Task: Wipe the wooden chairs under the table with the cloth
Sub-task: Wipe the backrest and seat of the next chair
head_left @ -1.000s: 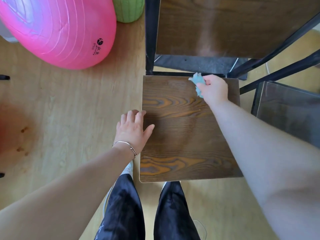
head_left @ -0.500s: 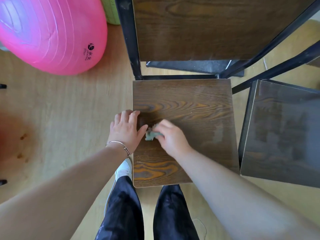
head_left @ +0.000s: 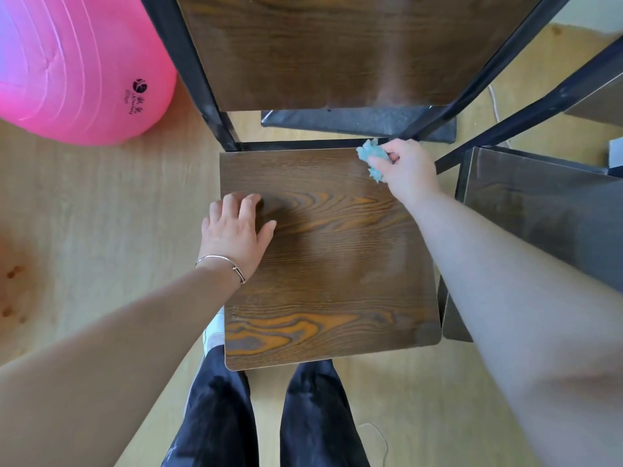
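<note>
A square wooden chair seat [head_left: 337, 271] with dark grain lies directly below me, its far edge under the table. My right hand [head_left: 409, 170] grips a bunched light-blue cloth [head_left: 371, 158] at the seat's far right corner. My left hand [head_left: 236, 230] rests flat on the seat's left edge, fingers straight, a thin bracelet on its wrist. A second wooden chair seat [head_left: 546, 217] stands to the right, partly hidden by my right forearm.
The dark wooden tabletop [head_left: 337, 48] with black metal legs [head_left: 202, 79] overhangs the far side. A big pink exercise ball [head_left: 67, 69] sits at the left on the pale wood floor [head_left: 101, 214]. My legs in dark trousers [head_left: 263, 416] stand at the seat's near edge.
My right hand has swept the cloth from the seat's near left, beside my left hand, up to the far right corner. My left hand has stayed on the seat's left edge.
</note>
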The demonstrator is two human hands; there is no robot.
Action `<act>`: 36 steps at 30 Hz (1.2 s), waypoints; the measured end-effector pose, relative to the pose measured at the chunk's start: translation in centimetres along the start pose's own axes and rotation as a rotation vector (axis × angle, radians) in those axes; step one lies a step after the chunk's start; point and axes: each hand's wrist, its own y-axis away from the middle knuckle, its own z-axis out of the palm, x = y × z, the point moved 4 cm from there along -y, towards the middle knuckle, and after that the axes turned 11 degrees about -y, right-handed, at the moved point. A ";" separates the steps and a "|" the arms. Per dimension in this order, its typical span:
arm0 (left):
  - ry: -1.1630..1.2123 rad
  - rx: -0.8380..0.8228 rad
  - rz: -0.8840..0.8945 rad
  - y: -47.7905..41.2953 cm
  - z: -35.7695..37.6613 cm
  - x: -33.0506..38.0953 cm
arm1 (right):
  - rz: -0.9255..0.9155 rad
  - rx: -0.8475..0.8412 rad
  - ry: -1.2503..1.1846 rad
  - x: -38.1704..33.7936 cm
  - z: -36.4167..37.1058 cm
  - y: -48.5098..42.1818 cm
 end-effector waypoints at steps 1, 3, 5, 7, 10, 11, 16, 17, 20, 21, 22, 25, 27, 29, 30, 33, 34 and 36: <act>0.000 0.003 0.001 -0.1 0.0 0.3 | 0.024 0.004 -0.003 0.3 0.2 -0.1; 0.003 0.004 -0.005 -0.2 0.0 0.7 | 0.058 0.033 -0.023 0.5 0.7 0.4; 0.007 0.002 -0.011 -0.1 0.0 1.1 | 0.047 0.045 -0.024 0.3 1.3 1.6; 0.002 -0.002 -0.011 0.0 -0.1 1.4 | 0.004 -0.011 -0.028 0.0 2.4 3.7; -0.012 -0.008 -0.006 0.2 -0.1 1.9 | -0.053 -0.091 -0.084 0.2 4.4 8.4; -0.011 -0.011 -0.007 0.3 -0.1 2.1 | -0.078 -0.107 -0.105 0.2 5.0 10.4; -0.024 -0.026 0.016 1.1 -0.1 3.1 | -0.240 -0.291 -0.041 0.1 8.3 19.9; -0.034 -0.032 0.025 1.4 0.0 3.3 | -0.250 -0.322 -0.014 0.0 8.6 20.4; -0.047 -0.041 0.020 2.2 0.2 3.4 | -0.211 -0.347 -0.102 -0.2 7.1 18.7; -0.045 -0.039 0.019 2.5 0.3 3.4 | -0.192 -0.291 -0.141 0.3 5.8 17.2; -0.044 -0.033 0.020 2.7 0.4 3.5 | -0.176 -0.197 -0.163 1.0 4.1 15.2; -0.051 -0.031 0.021 3.3 1.0 3.8 | -0.057 -0.003 -0.142 4.0 -1.5 8.0; -0.065 -0.041 0.018 3.7 1.6 4.3 | -0.011 -0.028 -0.103 5.4 -3.5 4.0; -0.066 -0.042 0.025 4.3 1.9 4.8 | -0.039 -0.098 -0.086 5.8 -3.4 2.4; -0.064 -0.038 0.031 4.7 2.0 5.0 | -0.057 -0.119 -0.070 5.8 -3.1 2.5; -0.063 -0.045 0.036 6.0 2.3 5.3 | -0.065 -0.095 -0.021 6.1 -2.0 5.3; -0.062 -0.053 0.037 6.4 2.3 5.3 | -0.065 -0.078 -0.021 6.4 -1.7 6.8; -0.059 -0.057 0.053 7.3 2.4 5.4 | -0.079 -0.049 -0.051 7.3 -1.0 10.4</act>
